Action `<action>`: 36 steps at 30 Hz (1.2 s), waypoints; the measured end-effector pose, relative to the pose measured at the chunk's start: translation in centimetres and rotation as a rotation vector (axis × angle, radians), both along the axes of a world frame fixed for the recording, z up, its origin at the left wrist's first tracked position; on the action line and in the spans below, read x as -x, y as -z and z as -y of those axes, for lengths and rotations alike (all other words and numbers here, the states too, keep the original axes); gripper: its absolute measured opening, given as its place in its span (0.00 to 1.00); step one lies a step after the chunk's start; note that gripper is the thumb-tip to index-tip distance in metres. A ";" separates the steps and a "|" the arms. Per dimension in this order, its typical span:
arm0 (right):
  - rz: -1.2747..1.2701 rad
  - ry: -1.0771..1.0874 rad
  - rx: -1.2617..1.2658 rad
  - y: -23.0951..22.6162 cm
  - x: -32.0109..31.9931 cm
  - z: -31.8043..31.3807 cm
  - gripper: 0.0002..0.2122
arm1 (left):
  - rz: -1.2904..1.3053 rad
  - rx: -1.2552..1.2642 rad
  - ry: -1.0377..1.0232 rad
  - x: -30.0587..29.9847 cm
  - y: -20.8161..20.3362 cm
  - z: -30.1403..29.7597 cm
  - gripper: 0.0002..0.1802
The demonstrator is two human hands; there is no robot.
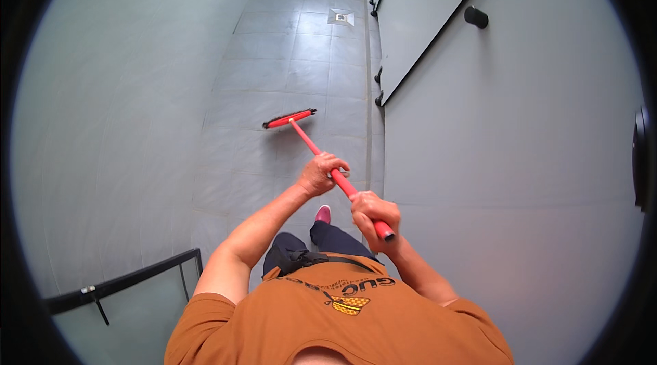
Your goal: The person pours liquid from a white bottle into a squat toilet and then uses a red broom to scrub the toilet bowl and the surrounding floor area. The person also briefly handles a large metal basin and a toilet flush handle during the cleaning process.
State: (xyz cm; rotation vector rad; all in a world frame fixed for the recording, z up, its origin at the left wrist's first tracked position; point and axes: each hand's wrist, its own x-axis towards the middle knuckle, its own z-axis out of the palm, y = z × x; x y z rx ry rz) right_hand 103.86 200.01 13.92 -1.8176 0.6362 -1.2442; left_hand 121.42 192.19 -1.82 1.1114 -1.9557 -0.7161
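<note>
A long-handled red broom (306, 139) slants away from me, its handle end close to my body and its head out in front. Dark bristles edge the wide red head, over the grey tiles; whether they touch the floor I cannot tell. My left hand (324, 173) is wrapped around the middle of the handle. Nearer to me, my right hand (376, 216) grips the handle close to its capped end, which sticks out below the fist.
Grey tiled floor (274, 77) runs ahead between a plain wall (123, 91) and grey partition doors with a black knob (476, 17). A square floor drain (340, 17) lies farther off. At lower left stands a black-framed glass panel (130, 283).
</note>
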 end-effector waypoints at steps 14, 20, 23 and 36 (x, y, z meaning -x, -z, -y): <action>-0.034 0.374 -0.385 0.0 -0.8 28.1 0.12 | 0.046 0.033 0.323 3.7 -0.7 29.5 0.10; 0.065 0.416 -0.322 -4.0 -5.0 35.0 0.12 | -0.122 0.145 0.303 1.0 -4.8 35.9 0.11; 0.091 0.476 -0.330 -5.1 -6.4 37.6 0.11 | -0.164 0.127 0.352 0.0 -6.1 38.8 0.12; -0.069 0.311 -0.289 -7.6 -2.8 45.8 0.06 | 0.104 -0.033 0.305 -1.6 4.8 48.1 0.10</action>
